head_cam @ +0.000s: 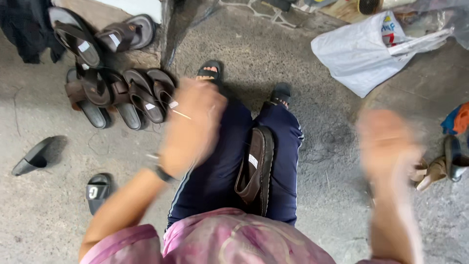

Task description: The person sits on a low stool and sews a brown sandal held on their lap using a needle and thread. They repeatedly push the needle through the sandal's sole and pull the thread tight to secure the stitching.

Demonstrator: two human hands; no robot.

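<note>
A dark brown sandal (255, 168) lies on its side between my knees, resting on my dark blue trousers (220, 166). My left hand (190, 124) is blurred, raised above my left thigh, and a thin pale stick or needle juts from it toward the sandals on the left; whether the fingers grip it is unclear. My right hand (388, 144) is also blurred, held out over the floor to the right of my leg with the fingers apart and nothing in it.
Several brown sandals (122, 95) lie in a row at the upper left, two more (102, 36) behind them. Single black sandals (34, 156) (97, 190) sit at the left. A white plastic bag (364, 51) lies upper right, with more footwear (447, 164) at the right edge.
</note>
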